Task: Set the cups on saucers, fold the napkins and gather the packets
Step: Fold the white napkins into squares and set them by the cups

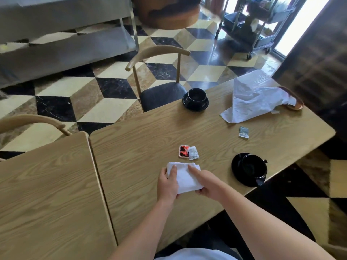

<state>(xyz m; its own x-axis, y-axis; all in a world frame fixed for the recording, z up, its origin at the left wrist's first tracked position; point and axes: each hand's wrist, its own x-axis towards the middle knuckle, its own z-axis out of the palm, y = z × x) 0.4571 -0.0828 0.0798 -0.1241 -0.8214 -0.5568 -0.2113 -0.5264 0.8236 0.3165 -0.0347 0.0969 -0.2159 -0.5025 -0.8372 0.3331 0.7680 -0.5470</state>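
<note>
I see the folded napkin [185, 177] flat on the table [146, 132] near its front edge; left hand [167, 184] pinches its left side, right hand [208, 186] presses fingers on top. Two packets [188, 152] just beyond; both cups sit on saucers.

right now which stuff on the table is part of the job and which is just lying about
Part of the job:
- folded napkin under left hand and right hand
- crumpled napkin
- far cup on far saucer
- near cup on near saucer
- red packet, white packet, grey packet

Just lying about:
- copper tray
- chair
- trolley
</note>
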